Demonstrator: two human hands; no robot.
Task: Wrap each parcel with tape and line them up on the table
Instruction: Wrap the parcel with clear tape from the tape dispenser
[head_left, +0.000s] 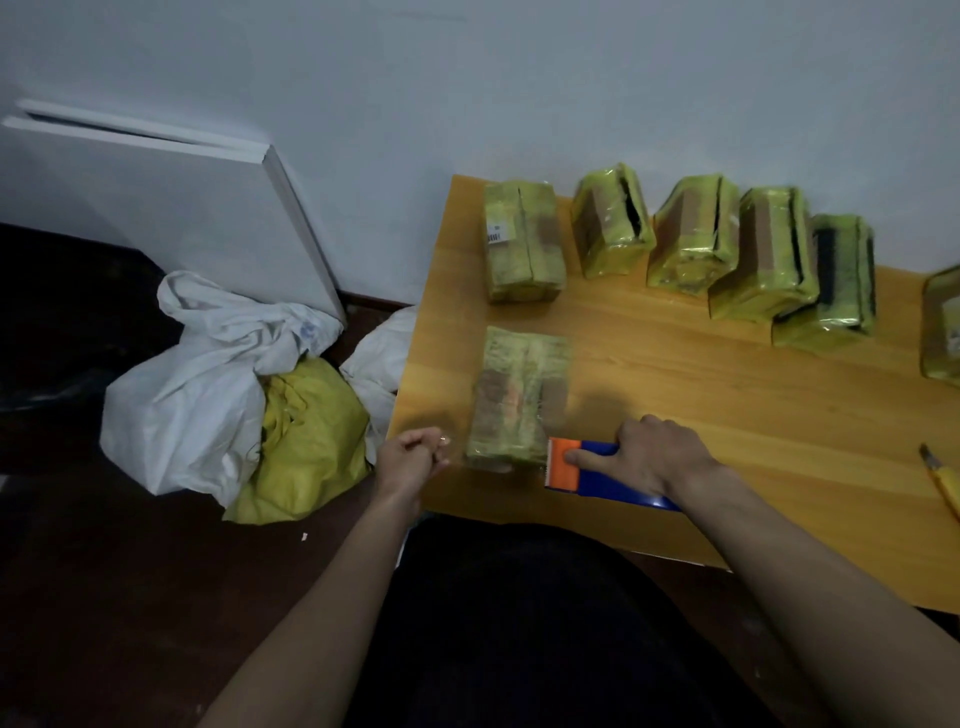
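Observation:
A blurred yellow-green parcel (517, 397) lies near the front left corner of the wooden table (701, 395). My right hand (654, 454) grips a blue and orange tape dispenser (587, 467) just right of that parcel's near end. My left hand (415, 457) sits left of the parcel with curled fingers pinching a strip of clear tape (449, 441) that runs toward the parcel. Several taped parcels stand in a row along the back, from the leftmost (522, 241) to the one at the right (831, 283).
Another parcel (943, 327) is cut off at the right edge. A yellow utility knife (940, 480) lies at the right front. On the floor to the left are white sacks (208, 384) with yellow material (311, 436). White boards (171, 208) lean on the wall.

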